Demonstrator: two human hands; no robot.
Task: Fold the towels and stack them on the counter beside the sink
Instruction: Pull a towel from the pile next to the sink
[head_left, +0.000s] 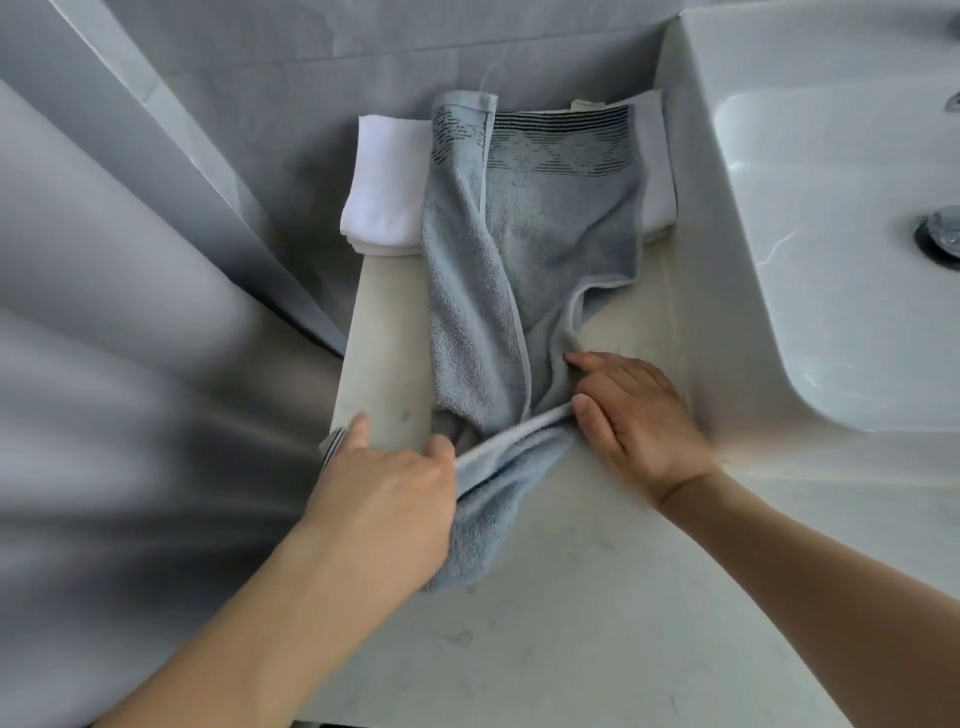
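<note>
The person's left hand (387, 499), nearest the lens, is clenched on a bunched fold of the blue-grey terry towel with a dark striped band (524, 270) at the near edge of the pale stone counter (597, 597). The right hand (634, 415) pinches the same towel's hem just beside it, fingers pressed into the cloth. The towel runs away from both hands, twisted and half open, its far end lying over a folded white towel (384, 192) against the grey tiled wall (311, 62). The white ceramic sink (841, 322) lies right.
</note>
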